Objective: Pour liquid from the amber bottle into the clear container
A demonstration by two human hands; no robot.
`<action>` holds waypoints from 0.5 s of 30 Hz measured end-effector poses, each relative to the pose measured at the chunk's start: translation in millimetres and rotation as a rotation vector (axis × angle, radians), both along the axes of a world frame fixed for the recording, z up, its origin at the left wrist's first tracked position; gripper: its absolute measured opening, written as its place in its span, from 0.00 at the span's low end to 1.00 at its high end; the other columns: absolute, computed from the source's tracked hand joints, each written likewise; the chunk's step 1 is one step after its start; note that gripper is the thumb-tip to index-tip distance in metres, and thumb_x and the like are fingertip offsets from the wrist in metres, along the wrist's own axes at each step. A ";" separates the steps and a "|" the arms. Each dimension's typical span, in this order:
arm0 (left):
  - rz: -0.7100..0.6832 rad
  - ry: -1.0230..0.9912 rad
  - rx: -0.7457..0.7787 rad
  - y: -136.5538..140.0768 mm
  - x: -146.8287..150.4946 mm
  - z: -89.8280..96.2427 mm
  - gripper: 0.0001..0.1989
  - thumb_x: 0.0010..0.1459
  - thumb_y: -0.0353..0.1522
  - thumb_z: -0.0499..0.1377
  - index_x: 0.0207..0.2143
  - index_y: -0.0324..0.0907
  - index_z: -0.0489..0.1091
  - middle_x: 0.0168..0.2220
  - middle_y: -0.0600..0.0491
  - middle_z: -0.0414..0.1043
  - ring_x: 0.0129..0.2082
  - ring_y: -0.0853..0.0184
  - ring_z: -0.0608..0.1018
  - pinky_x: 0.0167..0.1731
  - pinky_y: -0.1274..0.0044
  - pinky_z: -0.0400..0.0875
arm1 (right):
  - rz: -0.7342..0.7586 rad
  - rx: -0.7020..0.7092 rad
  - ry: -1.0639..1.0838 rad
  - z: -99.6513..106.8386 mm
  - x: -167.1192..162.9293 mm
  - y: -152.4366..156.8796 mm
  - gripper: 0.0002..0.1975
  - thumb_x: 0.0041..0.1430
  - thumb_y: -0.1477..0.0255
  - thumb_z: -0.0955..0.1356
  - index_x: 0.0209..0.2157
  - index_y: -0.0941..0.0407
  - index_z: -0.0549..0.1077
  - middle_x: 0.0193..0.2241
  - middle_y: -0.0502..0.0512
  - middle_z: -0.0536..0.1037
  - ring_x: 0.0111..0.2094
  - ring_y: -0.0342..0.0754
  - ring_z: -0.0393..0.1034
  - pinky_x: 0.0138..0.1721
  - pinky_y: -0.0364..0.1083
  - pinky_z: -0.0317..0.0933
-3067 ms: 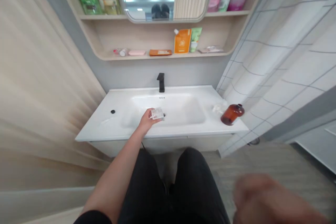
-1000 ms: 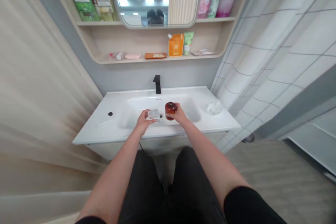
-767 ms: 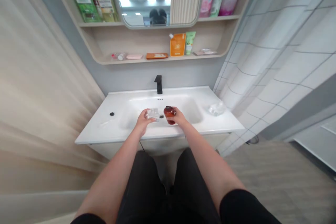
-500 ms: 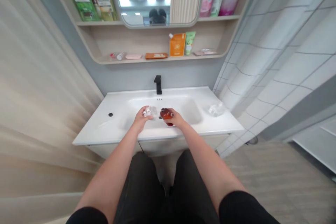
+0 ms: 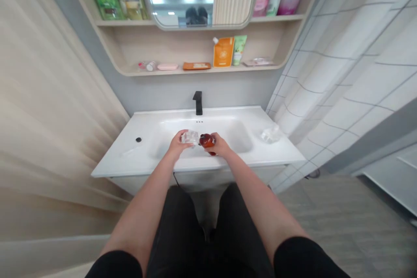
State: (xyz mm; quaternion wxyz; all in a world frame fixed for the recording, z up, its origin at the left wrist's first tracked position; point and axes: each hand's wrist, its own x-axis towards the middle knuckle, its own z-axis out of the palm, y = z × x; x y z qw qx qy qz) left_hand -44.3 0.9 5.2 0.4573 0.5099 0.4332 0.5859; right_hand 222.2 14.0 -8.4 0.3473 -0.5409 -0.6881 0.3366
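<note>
2 hands work over the basin [image 5: 234,134]: the left hand [image 5: 177,143] is clamped on a clear container [image 5: 190,137], the right hand [image 5: 222,146] on an amber bottle [image 5: 207,140], which has swung leftward, its neck now just beside the container, so the pair seems lined up; the tilted bottle points far-left, long axis slanting to a near-right base

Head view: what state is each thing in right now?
Left hand: gripping the clear container
Clear container: held over the basin; contents unclear
Right hand: gripping the amber bottle
Amber bottle: tilted, neck towards the container; pouring can't be made out
Black faucet: no flow visible
Orange pouch: upright, capped
Green tube: standing beside the pouch
Crumpled clear plastic: lying on the counter
</note>
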 end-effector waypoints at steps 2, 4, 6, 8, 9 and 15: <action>-0.008 0.030 -0.001 -1.1 0.7 0.7 0.42 0.30 0.33 0.81 0.54 0.45 0.78 0.51 0.49 0.80 0.51 0.54 0.81 0.57 0.61 0.76 | -0.008 0.012 -0.015 1.9 -0.7 -1.3 0.40 0.38 0.63 0.85 0.53 0.49 0.70 0.39 0.46 0.80 0.39 0.52 0.76 0.45 0.49 0.69; -0.009 0.058 -0.003 -1.6 1.3 0.7 0.43 0.30 0.33 0.81 0.54 0.44 0.78 0.50 0.49 0.80 0.51 0.53 0.81 0.58 0.61 0.75 | -0.011 0.013 -0.029 4.2 -1.2 -2.8 0.40 0.38 0.63 0.84 0.53 0.49 0.69 0.38 0.46 0.80 0.39 0.52 0.76 0.44 0.49 0.69; -0.007 0.074 -0.008 -1.9 1.6 0.1 0.44 0.30 0.33 0.81 0.55 0.43 0.78 0.50 0.48 0.80 0.51 0.53 0.81 0.59 0.61 0.74 | -0.015 0.003 -0.040 6.2 -1.6 -4.2 0.40 0.38 0.64 0.85 0.53 0.49 0.69 0.37 0.46 0.80 0.38 0.52 0.76 0.44 0.49 0.69; -0.007 0.084 -0.013 -2.0 1.7 -0.4 0.44 0.30 0.33 0.81 0.55 0.43 0.79 0.51 0.47 0.80 0.51 0.53 0.81 0.58 0.62 0.75 | -0.009 -0.006 -0.042 7.6 -1.8 -5.1 0.40 0.39 0.65 0.85 0.54 0.49 0.69 0.38 0.46 0.81 0.38 0.53 0.77 0.44 0.50 0.70; -0.010 0.088 -0.018 -2.1 1.7 -0.5 0.44 0.30 0.33 0.81 0.55 0.43 0.79 0.51 0.47 0.80 0.51 0.53 0.81 0.58 0.62 0.75 | -0.004 -0.008 -0.042 8.1 -2.0 -5.3 0.40 0.40 0.65 0.85 0.54 0.49 0.69 0.38 0.47 0.81 0.39 0.53 0.78 0.44 0.50 0.70; -0.016 0.115 -0.021 -2.7 1.6 -0.5 0.44 0.29 0.32 0.81 0.54 0.44 0.79 0.50 0.48 0.80 0.49 0.54 0.80 0.55 0.63 0.76 | 0.050 -0.002 -0.033 7.2 -2.6 -3.5 0.47 0.39 0.68 0.85 0.62 0.48 0.69 0.44 0.51 0.85 0.44 0.56 0.80 0.50 0.53 0.72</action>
